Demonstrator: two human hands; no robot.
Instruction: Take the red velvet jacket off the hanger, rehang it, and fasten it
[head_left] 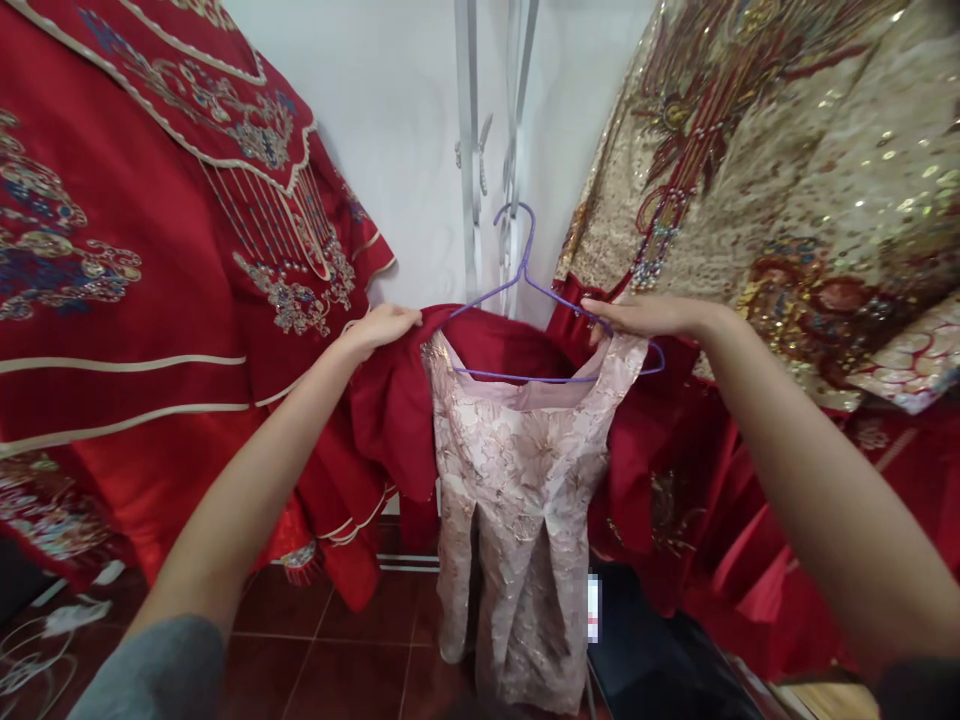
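Note:
My left hand (386,326) pinches the shoulder of a dark red garment (397,425), which spreads behind a pale pink dress. The dress (525,470) has a floral pattern and hangs by its wide straps from a thin purple hanger (517,280). At the hanger's right arm, just above the right strap, is my right hand (637,315). Its fingers are closed where red cloth gathers; the exact grip is partly hidden. The hanger's hook is near an upright metal rail.
A red embroidered jacket (172,200) with a beaded fringe hangs at the left. To the right hangs a gold sequined garment (720,200). Metal rails (466,130) stand before the white wall. White cables (37,650) lie on the red tiled floor (345,655), with a black object (652,640) at lower right.

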